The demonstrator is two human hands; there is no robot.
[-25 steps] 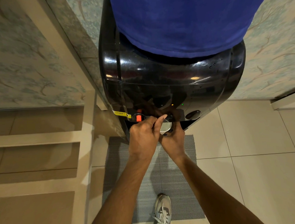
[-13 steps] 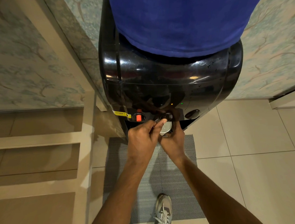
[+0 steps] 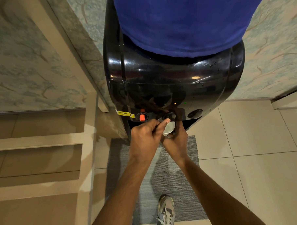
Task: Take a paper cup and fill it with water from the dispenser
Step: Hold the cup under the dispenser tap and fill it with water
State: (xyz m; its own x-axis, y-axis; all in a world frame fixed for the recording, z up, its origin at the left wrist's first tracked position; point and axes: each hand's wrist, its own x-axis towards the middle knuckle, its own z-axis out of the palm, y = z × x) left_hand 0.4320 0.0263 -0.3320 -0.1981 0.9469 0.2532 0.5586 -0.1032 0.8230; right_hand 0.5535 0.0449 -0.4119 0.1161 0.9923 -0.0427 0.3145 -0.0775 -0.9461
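Observation:
A black water dispenser (image 3: 160, 81) with a blue bottle (image 3: 183, 22) on top stands straight ahead. Its front carries a red tap (image 3: 142, 117), a middle tap (image 3: 169, 115) and a right tap (image 3: 194, 113). A white paper cup (image 3: 169, 128) sits just under the middle tap, tilted a little, with my right hand (image 3: 177, 142) wrapped around it from below. My left hand (image 3: 144, 139) is curled, its thumb tip against the middle tap above the cup's rim. The cup's inside is too dim to show water.
A grey mat (image 3: 173, 182) lies on the tiled floor in front of the dispenser, with my grey shoe (image 3: 165, 212) on it. Beige shelves (image 3: 38, 142) stand to the left. Patterned wallpaper (image 3: 276, 55) covers the wall behind. Bare tiles (image 3: 257, 158) spread to the right.
Both hands stay at the middle tap with the cup; my left thumb has crept slightly up toward the tap knob.

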